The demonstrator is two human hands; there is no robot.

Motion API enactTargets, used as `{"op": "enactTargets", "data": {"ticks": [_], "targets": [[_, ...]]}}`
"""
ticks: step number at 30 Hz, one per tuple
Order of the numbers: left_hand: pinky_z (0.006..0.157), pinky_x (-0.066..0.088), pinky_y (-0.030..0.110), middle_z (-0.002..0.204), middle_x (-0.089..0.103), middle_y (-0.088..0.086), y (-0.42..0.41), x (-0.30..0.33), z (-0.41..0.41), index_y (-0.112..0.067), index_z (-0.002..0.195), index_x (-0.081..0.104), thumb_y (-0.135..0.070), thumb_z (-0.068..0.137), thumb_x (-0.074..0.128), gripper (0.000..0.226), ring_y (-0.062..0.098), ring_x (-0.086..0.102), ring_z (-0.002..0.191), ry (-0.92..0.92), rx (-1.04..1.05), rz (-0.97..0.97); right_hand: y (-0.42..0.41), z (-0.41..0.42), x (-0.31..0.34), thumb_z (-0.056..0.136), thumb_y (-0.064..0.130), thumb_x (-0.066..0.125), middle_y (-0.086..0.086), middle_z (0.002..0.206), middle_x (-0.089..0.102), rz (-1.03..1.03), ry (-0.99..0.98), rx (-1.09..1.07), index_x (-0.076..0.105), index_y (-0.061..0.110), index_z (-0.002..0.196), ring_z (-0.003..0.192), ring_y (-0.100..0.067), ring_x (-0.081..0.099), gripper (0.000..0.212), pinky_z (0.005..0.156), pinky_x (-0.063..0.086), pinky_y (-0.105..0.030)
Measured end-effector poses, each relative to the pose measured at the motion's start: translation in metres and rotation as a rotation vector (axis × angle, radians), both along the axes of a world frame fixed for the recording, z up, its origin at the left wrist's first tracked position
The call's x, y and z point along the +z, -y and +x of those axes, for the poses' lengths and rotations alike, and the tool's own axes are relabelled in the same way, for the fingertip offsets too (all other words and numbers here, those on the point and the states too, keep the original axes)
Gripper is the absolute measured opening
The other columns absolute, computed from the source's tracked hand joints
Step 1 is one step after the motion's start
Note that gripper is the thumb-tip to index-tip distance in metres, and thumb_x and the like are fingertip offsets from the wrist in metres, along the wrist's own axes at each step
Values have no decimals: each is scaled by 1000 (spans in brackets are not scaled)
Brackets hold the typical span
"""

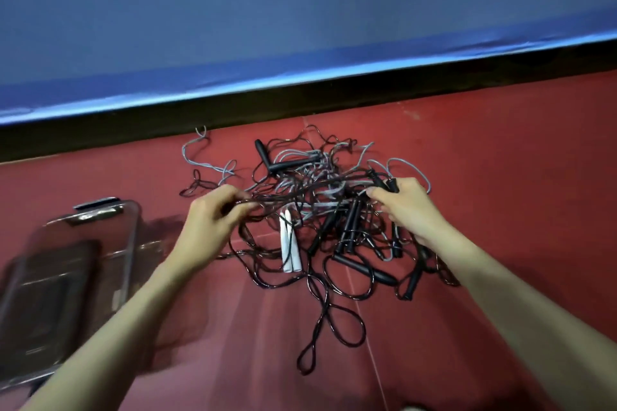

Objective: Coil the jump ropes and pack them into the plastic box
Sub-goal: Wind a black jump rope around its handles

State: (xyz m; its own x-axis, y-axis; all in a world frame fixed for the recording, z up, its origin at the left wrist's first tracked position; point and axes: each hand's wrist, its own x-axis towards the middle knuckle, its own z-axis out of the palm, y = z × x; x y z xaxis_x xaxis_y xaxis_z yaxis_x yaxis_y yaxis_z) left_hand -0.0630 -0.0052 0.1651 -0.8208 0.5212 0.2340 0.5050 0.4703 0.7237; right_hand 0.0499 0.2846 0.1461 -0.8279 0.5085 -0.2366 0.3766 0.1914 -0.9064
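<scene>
Both hands grip parts of one rope: the left hand has its fingers curled around a bundle of dark rope strands, and the right hand holds two black handles between thumb and fingers. Between the two hands the strands run raised above the floor.

Nearest to the person, one long dark loop of rope trails out of the pile over the red floor. At the left side stands the clear plastic box, open, blurred in the picture, apart from the pile. Under and between the hands lies the tangled pile of jump ropes, with dark and grey cords, several black handles and one pair of white handles lying side by side. Farther away, a grey cord stretches toward the black baseboard, where the floor ends. Behind it rises a blue padded wall.
</scene>
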Motion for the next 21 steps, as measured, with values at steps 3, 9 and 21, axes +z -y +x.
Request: {"op": "enactTargets", "data": {"ticks": [3, 9, 21], "targets": [[58, 39, 23, 65, 60, -3, 2, 57, -10, -18, 77, 66, -22, 86, 69, 10, 4, 48, 57, 53, 51, 0, 5, -10, 38, 87, 22, 65, 9, 44, 36, 32, -46, 32, 44, 21, 59, 41, -11, 31, 35, 47, 23, -26], [67, 38, 29, 76, 64, 8, 0, 186, -21, -12, 81, 70, -18, 88, 67, 9, 14, 49, 69, -18, 144, 143, 9, -23, 157, 86, 21, 68, -5, 55, 49, 257, -169, 74, 49, 14, 62, 45, -16, 42, 31, 51, 34, -27], [54, 32, 26, 60, 51, -1, -3, 406, 39, -14, 82, 69, -17, 87, 69, 6, 13, 38, 54, -347, 157, 210, 20, 27, 343, 87, 16, 67, -11, 73, 58, 485, -481, 1, 57, 3, 83, 62, -21, 58, 17, 53, 41, -26]]}}
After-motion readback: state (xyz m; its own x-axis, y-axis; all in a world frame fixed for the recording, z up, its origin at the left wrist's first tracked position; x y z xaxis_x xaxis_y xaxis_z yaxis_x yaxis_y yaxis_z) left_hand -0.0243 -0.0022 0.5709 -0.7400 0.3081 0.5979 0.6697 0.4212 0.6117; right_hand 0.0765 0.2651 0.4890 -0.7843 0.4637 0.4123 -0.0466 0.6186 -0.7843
